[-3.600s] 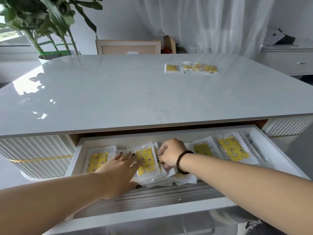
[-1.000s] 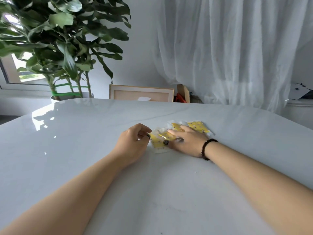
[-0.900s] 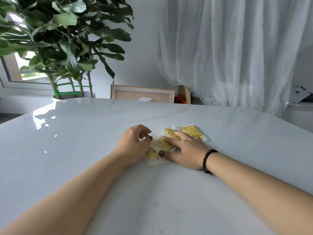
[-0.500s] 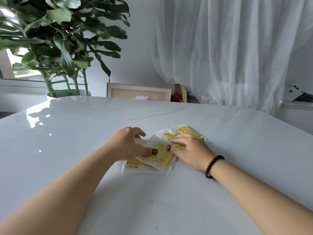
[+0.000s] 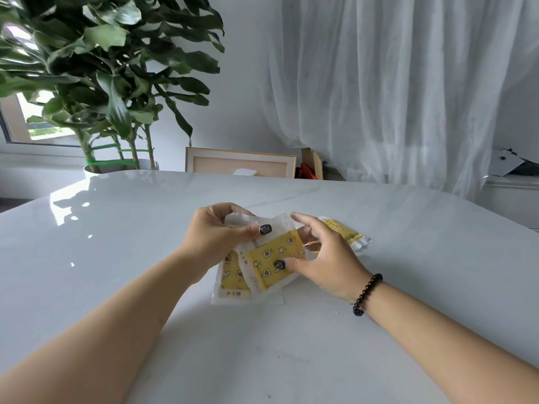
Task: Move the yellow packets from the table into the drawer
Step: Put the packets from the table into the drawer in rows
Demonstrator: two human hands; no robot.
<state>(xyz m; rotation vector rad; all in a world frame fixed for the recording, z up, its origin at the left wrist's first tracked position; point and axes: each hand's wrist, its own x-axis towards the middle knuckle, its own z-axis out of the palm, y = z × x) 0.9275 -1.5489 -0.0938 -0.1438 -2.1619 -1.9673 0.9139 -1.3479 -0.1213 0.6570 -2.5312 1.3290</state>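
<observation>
The scene was lit softly by daylight from a window (image 5: 35, 123) at left and through a curtain (image 5: 393, 91). Glare was thrown across the table (image 5: 73, 205). Edges were bowed by wide-angle distortion.

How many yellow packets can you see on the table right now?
3: top packet pinched by both hands, lower packet beneath it, far packet flat behind the right hand. Others may be hidden.

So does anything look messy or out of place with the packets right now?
Nothing damaged or spilled. The packets held by the left hand and right hand overlap crookedly, and one packet lies apart behind the right hand.
</observation>
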